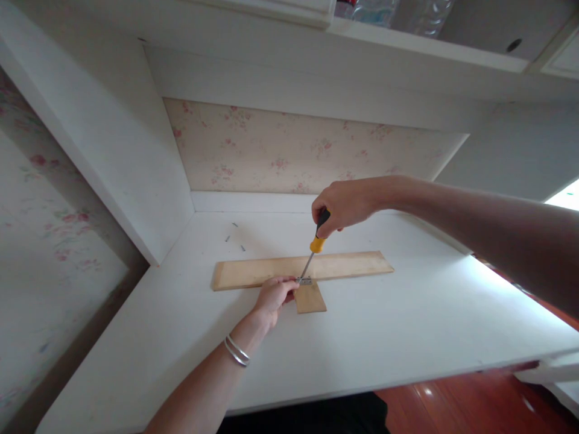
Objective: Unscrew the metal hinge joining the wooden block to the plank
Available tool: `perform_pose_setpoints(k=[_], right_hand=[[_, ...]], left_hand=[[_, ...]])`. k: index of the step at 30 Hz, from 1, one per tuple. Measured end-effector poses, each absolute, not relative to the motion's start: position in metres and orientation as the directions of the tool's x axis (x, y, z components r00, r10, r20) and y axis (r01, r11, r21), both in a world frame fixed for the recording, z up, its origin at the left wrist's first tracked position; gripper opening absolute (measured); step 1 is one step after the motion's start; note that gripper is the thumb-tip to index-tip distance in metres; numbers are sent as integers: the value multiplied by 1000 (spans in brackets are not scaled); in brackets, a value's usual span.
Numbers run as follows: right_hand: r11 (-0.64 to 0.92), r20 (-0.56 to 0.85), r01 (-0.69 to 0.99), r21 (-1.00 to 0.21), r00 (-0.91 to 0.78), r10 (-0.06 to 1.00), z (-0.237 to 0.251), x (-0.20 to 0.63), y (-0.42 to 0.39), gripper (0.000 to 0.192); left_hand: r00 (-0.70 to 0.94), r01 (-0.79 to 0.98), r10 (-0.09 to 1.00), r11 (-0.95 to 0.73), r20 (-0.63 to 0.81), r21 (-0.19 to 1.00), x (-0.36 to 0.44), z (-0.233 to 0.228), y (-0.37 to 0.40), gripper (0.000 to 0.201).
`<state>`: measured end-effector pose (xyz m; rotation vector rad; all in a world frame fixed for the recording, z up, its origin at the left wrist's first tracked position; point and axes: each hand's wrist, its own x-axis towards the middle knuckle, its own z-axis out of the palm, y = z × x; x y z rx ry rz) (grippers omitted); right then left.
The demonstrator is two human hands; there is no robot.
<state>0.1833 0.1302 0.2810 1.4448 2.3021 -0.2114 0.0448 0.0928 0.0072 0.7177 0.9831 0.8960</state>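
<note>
My right hand [340, 207] is wrapped round the black and yellow handle of a screwdriver [318, 243], which slants down with its tip at a small metal hinge [304, 281]. The hinge lies where a long wooden board [257, 271] meets a short wooden piece [311, 299]. My left hand [274, 295] is closed at the left edge of the short piece, its fingertips close to the hinge and the screwdriver tip. Whether the fingertips also pinch a screw is too small to tell. Several loose screws [243, 248] lie behind the long board, to the left.
The boards lie on a white desk top [371, 337] with a side panel [113, 138] at the left. A shelf [420, 51] with plastic bottles [375, 12] hangs overhead. Flowered wallpaper [271, 150] covers the back wall. Reddish floor [434, 401] shows beyond the front edge.
</note>
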Motion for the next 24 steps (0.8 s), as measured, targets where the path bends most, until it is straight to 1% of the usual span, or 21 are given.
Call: perform_pose_setpoints(k=[12,18,24], right_hand=[[434,-426,897,84,-362,829,280,184,130,33],[381,-437,921,82,-310,844,277,186,132,33],[406,-444,909,91,-327,834,276,185,131,36]], left_hand=[[273,-327,874,477,-402,816,44,13,92,19],[286,-313,876,468,-388,826,45,11,93,18],[289,-316,875,471,-389,824,45,11,92,17]])
